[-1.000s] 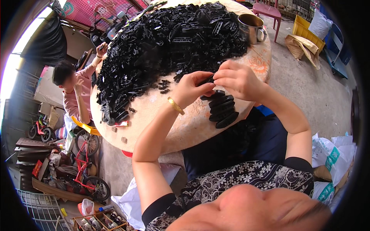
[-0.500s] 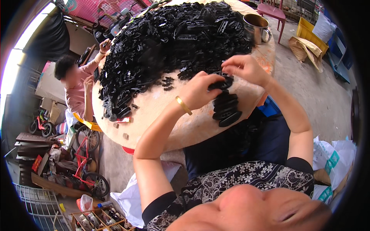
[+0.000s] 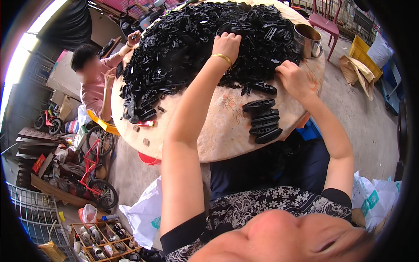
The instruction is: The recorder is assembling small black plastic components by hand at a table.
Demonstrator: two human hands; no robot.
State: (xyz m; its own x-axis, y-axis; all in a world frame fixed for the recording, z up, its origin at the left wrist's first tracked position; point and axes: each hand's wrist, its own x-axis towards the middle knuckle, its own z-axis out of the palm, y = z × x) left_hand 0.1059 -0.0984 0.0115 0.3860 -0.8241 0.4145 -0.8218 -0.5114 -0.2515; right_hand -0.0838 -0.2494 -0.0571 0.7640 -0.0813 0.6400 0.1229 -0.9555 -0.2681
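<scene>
A big heap of black plastic parts [image 3: 183, 54] covers the far side of the round table. My left hand [image 3: 227, 46], with a gold bangle at the wrist, reaches into the heap, fingers curled down on a curved black plastic part [image 3: 231, 29]. At the heap's right edge is my right hand [image 3: 294, 78], its fingers bent together; whatever they hold is hidden. Nearer me, several long oval black parts [image 3: 264, 121] lie in a stacked row on the tabletop. One more black part [image 3: 265, 88] rests between that row and the heap.
The cloth-covered round table [image 3: 209, 142] curves in front of me. A metal mug [image 3: 307, 41] stands at its right edge. Across on the left sits a person [image 3: 94, 78] with hands at the heap. A red chair [image 3: 325, 24] stands behind; a red bicycle [image 3: 91, 168] leans at left.
My left hand has moved from the row up into the heap. The right hand has shifted right and a little down. The part held over the row now lies at its far end.
</scene>
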